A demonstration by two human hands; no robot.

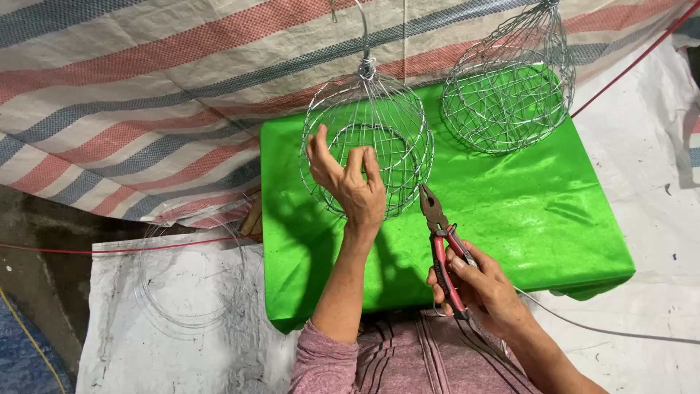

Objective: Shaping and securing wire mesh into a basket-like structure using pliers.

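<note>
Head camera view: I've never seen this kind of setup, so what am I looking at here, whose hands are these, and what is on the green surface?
This is a single picture from a camera worn on a person's head, looking down at their own two bare hands. There is no machine. The left hand is raised with fingers curled, touching the rim of a round wire basket that hangs by a twisted wire top. The right hand grips red-handled pliers, their jaws pointing up toward that basket. A second wire basket is at the upper right. Both are over a table covered in bright green cloth. Behind is a striped tarp. To the left, loose wire coils lie on a white sheet.
</note>
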